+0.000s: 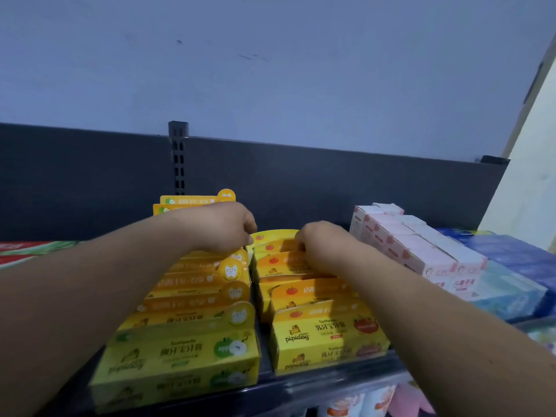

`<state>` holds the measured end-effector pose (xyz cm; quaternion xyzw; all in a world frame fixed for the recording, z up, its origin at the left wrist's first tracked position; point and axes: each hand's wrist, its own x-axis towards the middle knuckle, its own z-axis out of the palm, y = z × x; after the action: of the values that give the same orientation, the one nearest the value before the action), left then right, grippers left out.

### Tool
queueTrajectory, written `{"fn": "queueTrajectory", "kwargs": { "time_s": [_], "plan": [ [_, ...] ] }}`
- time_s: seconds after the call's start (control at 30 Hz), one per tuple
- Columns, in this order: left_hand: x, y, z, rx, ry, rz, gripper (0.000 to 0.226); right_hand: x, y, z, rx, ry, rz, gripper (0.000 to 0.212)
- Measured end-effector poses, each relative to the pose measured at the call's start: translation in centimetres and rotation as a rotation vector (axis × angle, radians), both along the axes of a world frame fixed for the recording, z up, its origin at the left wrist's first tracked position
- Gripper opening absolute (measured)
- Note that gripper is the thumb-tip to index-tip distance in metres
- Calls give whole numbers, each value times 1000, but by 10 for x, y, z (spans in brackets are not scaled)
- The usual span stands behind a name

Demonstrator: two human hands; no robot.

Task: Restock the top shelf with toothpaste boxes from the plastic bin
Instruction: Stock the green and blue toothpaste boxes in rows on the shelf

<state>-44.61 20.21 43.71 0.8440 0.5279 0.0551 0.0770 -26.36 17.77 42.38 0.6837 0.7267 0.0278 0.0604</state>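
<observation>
Two rows of yellow toothpaste boxes fill the middle of the dark top shelf (346, 374). The left row (180, 350) carries green apple marks, the right row (325, 332) red strawberry marks. My left hand (222, 227) reaches over the left row, fingers curled down at its back end beside the rearmost box of the right row. My right hand (322, 242) rests on the back boxes of the right row, its fingers bent over the top edge of an orange-yellow box (279, 260). How firmly either hand grips is hidden. The plastic bin is out of view.
Pink and white boxes (415, 245) stand in a row to the right, then pale blue (508, 293) and dark blue boxes (517, 254). Red and green packs (27, 248) lie at the far left. A dark back panel (331, 182) with a slotted upright (178, 158) closes the shelf.
</observation>
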Motion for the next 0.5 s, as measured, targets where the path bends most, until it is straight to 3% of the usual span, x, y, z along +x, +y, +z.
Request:
{"fn": "queueTrajectory", "kwargs": {
  "time_s": [0.13, 0.27, 0.5],
  "plan": [
    [-4, -3, 1, -8, -6, 40, 36, 0, 4, -1, 3, 42, -5, 23],
    [-9, -4, 3, -9, -36, 78, 38, 4, 19, 16, 159, 139, -25, 22],
    [-18, -6, 5, -1, -65, 100, 40, 0, 35, -3, 54, 81, 8, 25]
  ]
}}
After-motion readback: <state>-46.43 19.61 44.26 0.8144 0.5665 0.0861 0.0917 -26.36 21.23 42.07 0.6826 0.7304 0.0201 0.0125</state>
